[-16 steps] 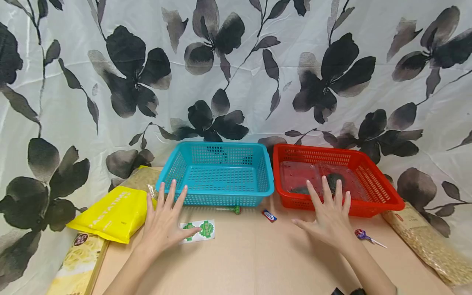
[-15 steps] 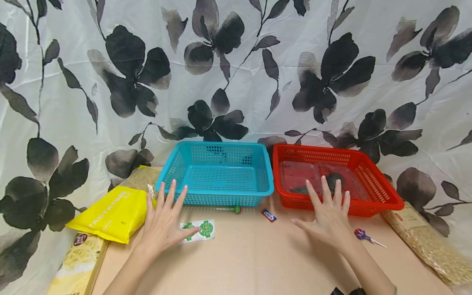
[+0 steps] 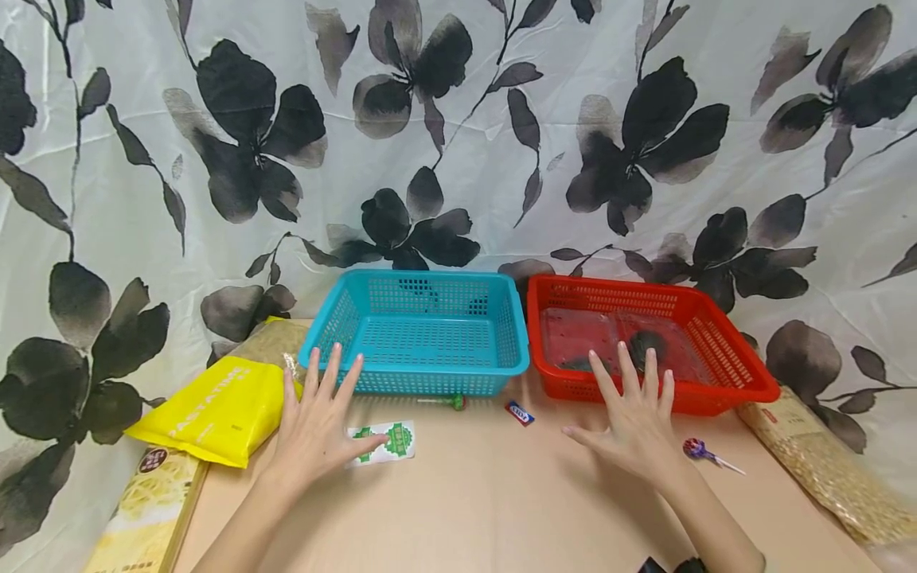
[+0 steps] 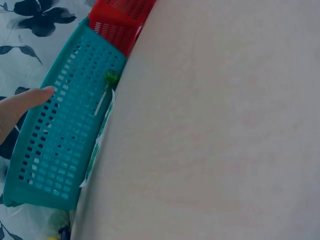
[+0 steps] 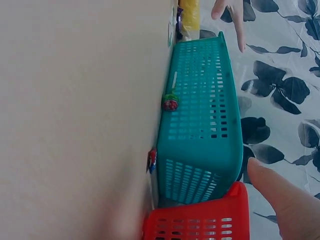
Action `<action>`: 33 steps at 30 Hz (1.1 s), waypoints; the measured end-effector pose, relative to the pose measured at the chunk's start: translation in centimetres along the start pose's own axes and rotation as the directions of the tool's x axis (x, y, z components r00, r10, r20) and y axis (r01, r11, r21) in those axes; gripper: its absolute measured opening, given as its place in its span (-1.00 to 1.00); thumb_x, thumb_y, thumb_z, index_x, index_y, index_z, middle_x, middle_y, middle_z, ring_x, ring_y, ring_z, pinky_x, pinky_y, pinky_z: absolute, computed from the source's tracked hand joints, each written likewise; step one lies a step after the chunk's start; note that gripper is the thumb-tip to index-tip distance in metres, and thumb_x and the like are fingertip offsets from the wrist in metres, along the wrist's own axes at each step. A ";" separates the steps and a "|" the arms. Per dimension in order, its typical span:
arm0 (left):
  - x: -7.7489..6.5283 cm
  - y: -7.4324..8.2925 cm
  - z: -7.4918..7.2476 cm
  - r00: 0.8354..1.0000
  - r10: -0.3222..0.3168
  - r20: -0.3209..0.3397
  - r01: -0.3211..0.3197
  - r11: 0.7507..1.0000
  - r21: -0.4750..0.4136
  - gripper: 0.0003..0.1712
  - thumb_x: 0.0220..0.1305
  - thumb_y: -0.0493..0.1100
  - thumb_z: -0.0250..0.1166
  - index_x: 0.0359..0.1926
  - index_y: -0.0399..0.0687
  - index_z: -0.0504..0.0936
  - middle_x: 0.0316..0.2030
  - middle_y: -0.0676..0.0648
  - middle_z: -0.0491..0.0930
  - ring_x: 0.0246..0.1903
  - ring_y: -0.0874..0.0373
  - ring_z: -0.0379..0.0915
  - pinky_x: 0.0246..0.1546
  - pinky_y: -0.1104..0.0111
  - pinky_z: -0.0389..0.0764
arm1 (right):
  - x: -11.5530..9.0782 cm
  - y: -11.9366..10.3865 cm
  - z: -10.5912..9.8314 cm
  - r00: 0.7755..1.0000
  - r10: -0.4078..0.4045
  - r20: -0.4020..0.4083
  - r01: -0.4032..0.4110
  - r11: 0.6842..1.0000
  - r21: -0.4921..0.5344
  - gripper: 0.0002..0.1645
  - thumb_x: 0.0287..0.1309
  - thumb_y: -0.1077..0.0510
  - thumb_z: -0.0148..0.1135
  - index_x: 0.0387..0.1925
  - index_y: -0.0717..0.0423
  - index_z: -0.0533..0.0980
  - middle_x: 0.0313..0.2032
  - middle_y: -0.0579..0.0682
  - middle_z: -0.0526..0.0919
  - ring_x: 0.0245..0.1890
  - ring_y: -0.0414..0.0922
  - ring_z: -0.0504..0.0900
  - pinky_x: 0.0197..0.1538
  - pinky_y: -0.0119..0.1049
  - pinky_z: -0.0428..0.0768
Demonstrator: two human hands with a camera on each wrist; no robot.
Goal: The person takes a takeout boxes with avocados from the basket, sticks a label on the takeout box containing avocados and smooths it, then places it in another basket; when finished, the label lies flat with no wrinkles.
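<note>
The left hand, left of centre in the frame, had its grip spread with straight fingers, its thumb overlapping a sticker sheet on the desk. The blue basket lay near it, at the frame's centre. The right hand, lower right of centre, had its grip likewise spread before the red basket at right, which held clear containers, seemingly with something dark inside. A wrapped candy lay between the hands.

Turquoise basket, red basket
</note>
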State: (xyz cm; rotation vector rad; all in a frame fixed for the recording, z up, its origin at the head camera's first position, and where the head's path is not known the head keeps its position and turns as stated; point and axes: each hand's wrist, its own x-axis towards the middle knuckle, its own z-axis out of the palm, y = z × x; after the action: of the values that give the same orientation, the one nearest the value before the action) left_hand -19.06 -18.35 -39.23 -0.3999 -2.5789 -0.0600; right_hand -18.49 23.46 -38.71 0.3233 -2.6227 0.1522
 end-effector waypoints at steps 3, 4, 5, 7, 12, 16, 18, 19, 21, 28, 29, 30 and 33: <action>0.0 0.0 -0.1 1.000 0.012 -0.004 -0.012 1.000 0.008 0.29 -0.41 0.60 0.13 0.34 0.02 0.05 0.36 -0.18 -0.18 0.33 -0.14 -0.46 0.16 -0.17 -0.48 | 0.0 0.0 0.0 1.000 -0.011 -0.006 0.011 1.000 0.004 0.29 -0.44 -0.51 0.21 0.35 -0.19 -0.08 0.36 0.14 -0.27 0.30 0.26 -0.41 0.18 0.25 -0.43; 0.0 0.1 0.0 1.000 0.018 -0.006 -0.018 1.000 0.008 0.29 -0.41 0.59 0.14 0.34 0.02 0.05 0.36 -0.19 -0.17 0.33 -0.14 -0.46 0.16 -0.17 -0.46 | 0.0 0.1 0.0 1.000 -0.014 -0.007 0.014 1.000 0.006 0.29 -0.44 -0.50 0.22 0.35 -0.18 -0.08 0.36 0.14 -0.26 0.30 0.26 -0.40 0.19 0.25 -0.42; 0.1 0.1 0.0 1.000 0.024 -0.007 -0.024 1.000 0.007 0.29 -0.41 0.59 0.14 0.34 0.01 0.05 0.35 -0.20 -0.16 0.33 -0.14 -0.46 0.17 -0.18 -0.44 | -0.1 0.1 0.1 1.000 -0.016 -0.010 0.016 1.000 0.009 0.29 -0.44 -0.49 0.23 0.35 -0.18 -0.07 0.35 0.16 -0.24 0.30 0.26 -0.40 0.19 0.25 -0.41; 0.1 0.2 0.0 0.999 0.032 -0.010 -0.032 0.999 -0.017 0.28 -0.39 0.57 0.15 0.34 0.02 0.05 0.35 -0.21 -0.16 0.33 -0.13 -0.46 0.18 -0.18 -0.37 | -0.1 0.2 0.1 1.000 -0.020 -0.020 0.021 1.000 0.017 0.29 -0.45 -0.47 0.26 0.35 -0.18 -0.06 0.34 0.18 -0.19 0.30 0.27 -0.37 0.20 0.26 -0.35; 0.8 0.8 0.1 0.999 0.029 0.020 -0.027 0.995 -0.097 0.20 -0.27 0.56 0.10 0.36 0.10 -0.03 0.36 -0.21 -0.24 0.33 -0.12 -0.48 0.19 -0.16 -0.19 | 0.1 0.3 0.0 1.000 -0.020 -0.023 0.022 0.998 0.065 0.26 -0.42 -0.41 0.30 0.34 -0.17 -0.05 0.34 0.16 -0.18 0.30 0.26 -0.33 0.16 0.30 -0.16; 2.2 1.6 0.0 0.997 0.025 0.067 -0.014 0.987 -0.160 0.11 -0.15 0.54 0.04 0.36 0.14 -0.06 0.36 -0.19 -0.30 0.34 -0.08 -0.50 0.22 -0.10 -0.16 | 0.6 0.6 -0.2 1.000 -0.002 0.009 0.001 0.990 0.140 0.19 -0.31 -0.35 0.28 0.35 -0.18 -0.06 0.35 0.15 -0.18 0.30 0.25 -0.31 0.09 0.36 -0.05; 3.2 2.1 -0.2 0.996 0.025 0.087 -0.008 0.981 -0.196 0.06 -0.10 0.51 0.01 0.36 0.15 -0.05 0.37 -0.18 -0.32 0.34 -0.07 -0.51 0.24 -0.06 -0.19 | 1.0 0.8 -0.3 0.999 0.012 0.034 -0.018 0.983 0.180 0.13 -0.22 -0.33 0.25 0.35 -0.17 -0.07 0.34 0.16 -0.17 0.29 0.26 -0.28 0.07 0.38 -0.03; 3.8 2.5 -0.2 0.995 0.028 0.091 -0.008 0.976 -0.218 0.03 -0.06 0.50 0.00 0.36 0.14 -0.04 0.37 -0.17 -0.31 0.34 -0.07 -0.49 0.25 -0.05 -0.19 | 1.2 1.0 -0.4 0.999 0.019 0.044 -0.027 0.980 0.199 0.09 -0.17 -0.31 0.22 0.35 -0.16 -0.07 0.34 0.17 -0.15 0.29 0.26 -0.26 0.06 0.38 -0.03; 5.1 3.4 -0.2 0.994 0.035 0.106 -0.006 0.964 -0.265 -0.03 0.01 0.47 -0.04 0.36 0.14 -0.04 0.37 -0.15 -0.31 0.34 -0.06 -0.47 0.26 -0.02 -0.19 | 1.7 1.5 -0.6 0.998 0.030 0.062 -0.044 0.970 0.238 0.02 -0.08 -0.27 0.17 0.35 -0.12 -0.07 0.32 0.21 -0.12 0.27 0.29 -0.22 0.06 0.38 -0.04; 10.1 7.9 0.2 0.987 0.088 0.137 -0.011 0.876 -0.482 -0.24 0.18 0.29 -0.06 0.32 0.06 0.08 0.36 -0.11 -0.16 0.34 -0.02 -0.31 0.20 -0.05 0.03 | 4.4 3.8 -0.9 0.985 0.065 0.161 -0.125 0.909 0.397 -0.12 0.10 -0.16 0.05 0.34 0.08 -0.03 0.29 0.30 -0.07 0.19 0.35 -0.04 0.06 0.35 0.02; 10.9 8.8 0.4 0.984 0.102 0.146 -0.011 0.854 -0.519 -0.27 0.20 0.25 -0.05 0.32 0.06 0.08 0.36 -0.10 -0.15 0.34 -0.02 -0.29 0.20 -0.04 0.06 | 4.9 4.2 -0.8 0.981 0.071 0.179 -0.139 0.904 0.404 -0.13 0.12 -0.16 0.04 0.33 0.11 -0.02 0.28 0.31 -0.05 0.19 0.35 -0.03 0.07 0.34 0.03; 11.6 9.7 0.7 0.982 0.118 0.150 -0.014 0.828 -0.561 -0.30 0.22 0.19 -0.04 0.31 0.04 0.10 0.36 -0.11 -0.12 0.34 -0.01 -0.25 0.19 -0.02 0.08 | 5.3 4.6 -0.7 0.979 0.076 0.191 -0.149 0.901 0.408 -0.15 0.13 -0.15 0.03 0.32 0.14 -0.01 0.27 0.32 -0.02 0.19 0.34 0.00 0.09 0.32 0.04; 13.8 12.7 1.4 0.973 0.159 0.167 -0.005 0.738 -0.675 -0.36 0.23 0.06 0.02 0.29 -0.02 0.15 0.33 -0.09 -0.03 0.30 0.00 -0.11 0.15 0.04 0.21 | 6.6 5.8 -0.3 0.972 0.090 0.215 -0.173 0.898 0.405 -0.20 0.14 -0.10 0.03 0.27 0.25 0.07 0.21 0.35 0.11 0.16 0.28 0.12 0.12 0.24 0.10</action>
State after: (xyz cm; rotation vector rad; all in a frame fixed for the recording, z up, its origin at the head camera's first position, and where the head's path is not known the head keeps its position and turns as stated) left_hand -27.34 -2.36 -33.90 -0.8209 -2.6680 -0.9993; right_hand -25.48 27.78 -35.56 0.3158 -2.7852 0.7797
